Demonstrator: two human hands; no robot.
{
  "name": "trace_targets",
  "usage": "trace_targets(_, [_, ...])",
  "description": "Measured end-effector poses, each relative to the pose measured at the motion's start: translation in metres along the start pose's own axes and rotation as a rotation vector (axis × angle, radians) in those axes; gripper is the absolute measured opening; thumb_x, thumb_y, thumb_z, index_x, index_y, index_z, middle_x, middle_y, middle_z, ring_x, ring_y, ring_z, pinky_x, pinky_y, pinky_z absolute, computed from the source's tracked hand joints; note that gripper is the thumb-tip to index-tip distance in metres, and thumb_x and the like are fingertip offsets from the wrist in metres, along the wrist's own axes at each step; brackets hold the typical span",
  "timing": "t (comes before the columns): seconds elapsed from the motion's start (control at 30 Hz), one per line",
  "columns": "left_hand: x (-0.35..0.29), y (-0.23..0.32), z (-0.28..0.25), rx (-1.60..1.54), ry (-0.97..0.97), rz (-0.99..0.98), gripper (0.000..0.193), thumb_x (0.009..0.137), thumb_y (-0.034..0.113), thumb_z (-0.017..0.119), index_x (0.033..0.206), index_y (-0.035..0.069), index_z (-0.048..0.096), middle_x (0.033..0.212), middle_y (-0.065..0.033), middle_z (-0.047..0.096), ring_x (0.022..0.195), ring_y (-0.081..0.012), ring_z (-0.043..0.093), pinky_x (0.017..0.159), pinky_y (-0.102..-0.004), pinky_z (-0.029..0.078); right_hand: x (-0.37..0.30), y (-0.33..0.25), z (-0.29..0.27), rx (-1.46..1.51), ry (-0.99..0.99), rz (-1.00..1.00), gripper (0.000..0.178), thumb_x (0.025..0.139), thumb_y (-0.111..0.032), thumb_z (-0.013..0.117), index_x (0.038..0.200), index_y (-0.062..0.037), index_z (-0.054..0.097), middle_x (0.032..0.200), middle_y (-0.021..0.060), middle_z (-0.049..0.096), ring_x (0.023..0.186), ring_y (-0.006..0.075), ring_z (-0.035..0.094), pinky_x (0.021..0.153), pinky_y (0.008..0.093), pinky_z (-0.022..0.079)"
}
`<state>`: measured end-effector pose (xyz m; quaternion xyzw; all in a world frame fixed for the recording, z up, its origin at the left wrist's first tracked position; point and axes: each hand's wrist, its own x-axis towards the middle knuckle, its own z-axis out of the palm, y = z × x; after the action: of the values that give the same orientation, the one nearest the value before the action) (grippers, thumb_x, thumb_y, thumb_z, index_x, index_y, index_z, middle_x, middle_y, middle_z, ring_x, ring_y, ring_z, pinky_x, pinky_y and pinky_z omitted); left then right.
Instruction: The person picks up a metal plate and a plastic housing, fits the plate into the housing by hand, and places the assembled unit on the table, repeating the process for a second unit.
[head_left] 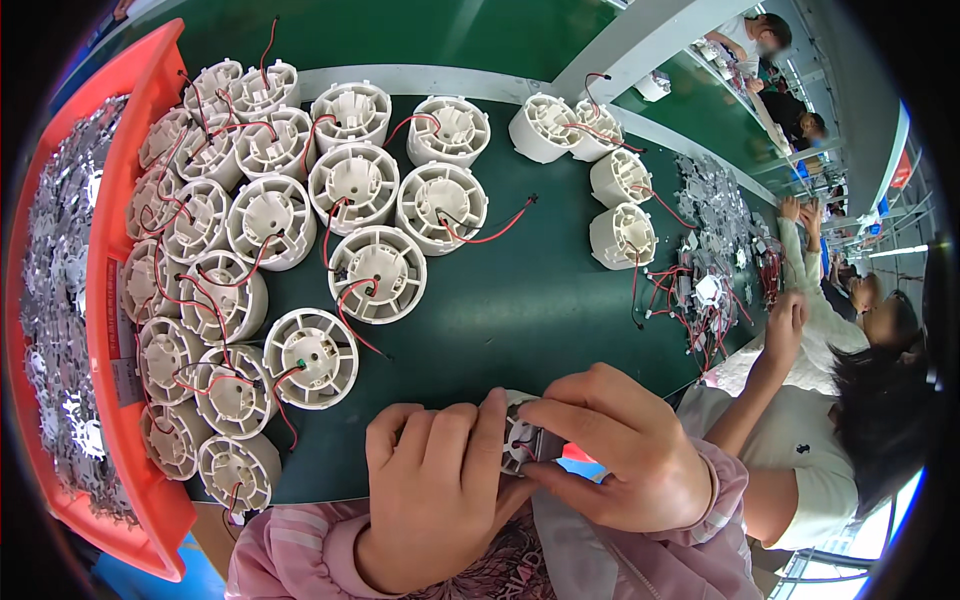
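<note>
Close to my body, a white round plastic housing (515, 435) sits between my two hands, mostly covered by fingers. My left hand (435, 485) is closed along its left side, fingers pressed together. With thumb and fingers, my right hand (625, 455) grips its right side; whether a small part is pinched there too is hidden. A dark, short wire shows inside the housing. Just beyond my left hand stands a finished-looking white housing (311, 358) with spokes and a red-black wire. Several similar housings (353, 186) with wires stand upright across the left of the green table (480, 320).
An orange-red bin (105, 300) full of flat silvery metal pieces (65, 300) lines the left edge. Several housings (622, 236) stand farther right, beside a heap of metal pieces (715, 215) and red-wired connectors (700, 300). A co-worker in white (800, 470) sits at right, one arm over the table.
</note>
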<state>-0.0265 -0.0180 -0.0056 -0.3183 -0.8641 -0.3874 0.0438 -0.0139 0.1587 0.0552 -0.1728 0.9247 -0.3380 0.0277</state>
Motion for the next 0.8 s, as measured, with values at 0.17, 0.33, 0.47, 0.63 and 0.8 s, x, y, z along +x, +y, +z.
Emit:
trace_targets(0.17, [-0.001,-0.008,0.006,0.035,0.015,0.049,0.065,0.064,0.04,0.076,0.111,-0.002,0.06,0.076,-0.0054,0.048,0.07,-0.0225,0.049,0.072,-0.038,0.039,0.001,0.001,-0.008,-0.031,-0.072,-0.043,0.05,0.057,0.001,0.079,0.104,0.0038,0.063,0.095,0.0132,0.058,0.071,0.0247,0.055,0.057,0.0327,0.046])
trace_targets(0.33, [-0.006,-0.011,0.013,0.03,0.042,0.041,0.064,0.066,0.043,0.076,0.11,-0.001,0.061,0.072,-0.0047,0.046,0.067,-0.0219,0.046,0.064,-0.0369,0.036,-0.001,-0.002,-0.007,-0.067,-0.076,-0.012,0.05,0.056,0.002,0.079,0.104,0.0044,0.063,0.094,0.0128,0.058,0.07,0.0251,0.055,0.057,0.0333,0.046])
trace_targets(0.47, [-0.01,-0.012,0.01,0.079,-0.007,0.034,0.06,0.073,0.045,0.071,0.11,-0.001,0.061,0.069,-0.0036,0.043,0.065,-0.0218,0.044,0.06,-0.0369,0.032,0.0,-0.001,-0.008,-0.051,-0.104,0.004,0.049,0.056,0.002,0.078,0.103,0.0044,0.064,0.093,0.0128,0.058,0.07,0.0253,0.056,0.058,0.0333,0.046])
trace_targets(0.63, [-0.01,-0.003,-0.006,0.316,-0.061,0.018,0.061,0.077,0.049,0.065,0.113,-0.001,0.06,0.083,-0.0075,0.053,0.074,-0.0247,0.05,0.069,-0.0423,0.038,-0.002,-0.007,-0.008,-0.088,-0.086,0.023,0.049,0.056,0.002,0.078,0.103,0.0044,0.064,0.092,0.013,0.058,0.071,0.0254,0.056,0.058,0.0332,0.046])
trace_targets(0.8, [0.0,0.002,0.006,0.261,0.041,0.092,0.063,0.075,0.046,0.066,0.115,-0.002,0.059,0.101,-0.0134,0.058,0.084,-0.0282,0.055,0.077,-0.0464,0.043,-0.002,-0.006,-0.006,-0.09,-0.06,0.022,0.049,0.056,0.003,0.078,0.103,0.0046,0.063,0.09,0.0133,0.059,0.071,0.0253,0.057,0.058,0.0329,0.047])
